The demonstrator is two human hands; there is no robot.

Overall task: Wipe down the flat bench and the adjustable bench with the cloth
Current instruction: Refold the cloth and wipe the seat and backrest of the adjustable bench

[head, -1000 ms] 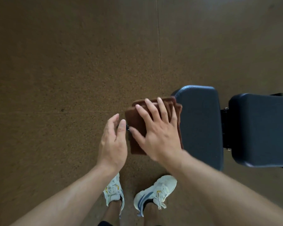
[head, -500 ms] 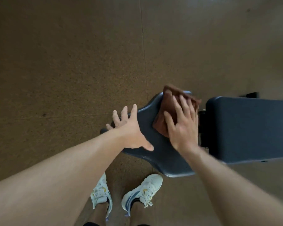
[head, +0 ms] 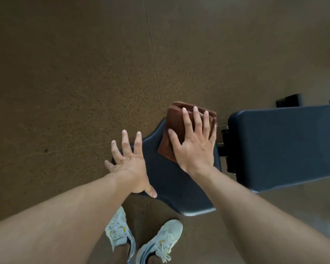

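Brown gym floor (head: 65, 73) under the bench (head: 170, 178), where the cloth (head: 177, 126) is pressed flat-fingered by the right hand (head: 192, 147) at the far edge, left hand (head: 131, 164) spread empty; could easily get pushed off.

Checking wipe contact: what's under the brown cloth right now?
The cloth lies on the seat pad at its far edge, pressed flat by the right hand. The pad surface beneath it is covered, so its condition cannot be seen.
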